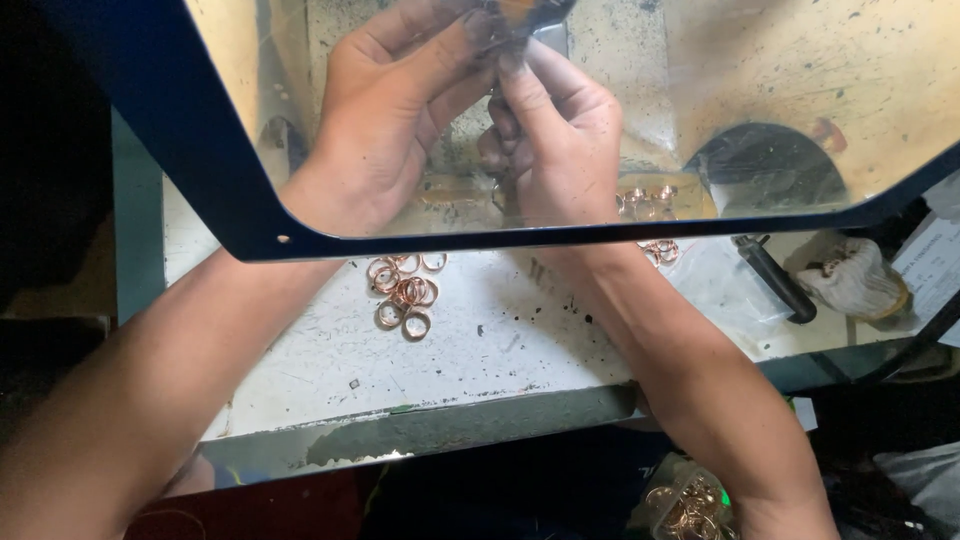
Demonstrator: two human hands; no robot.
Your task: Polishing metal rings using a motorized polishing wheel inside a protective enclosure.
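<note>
Behind a clear shield with a dark blue frame [200, 150], my left hand [385, 110] and my right hand [560, 130] meet near the top of the view. Their fingertips pinch one small dark piece [500, 35] between them; its shape is too hidden to tell. On the white bench top [300, 350] below my left wrist lies a cluster of several copper rings [405, 293]. More copper rings [660, 250] lie to the right of my right wrist.
A black-handled tool [775, 280] and a crumpled white glove [855, 280] lie at the right. A clear bag of copper rings [690, 505] sits below the bench's front edge. A dark round opening [770, 165] shows behind the shield.
</note>
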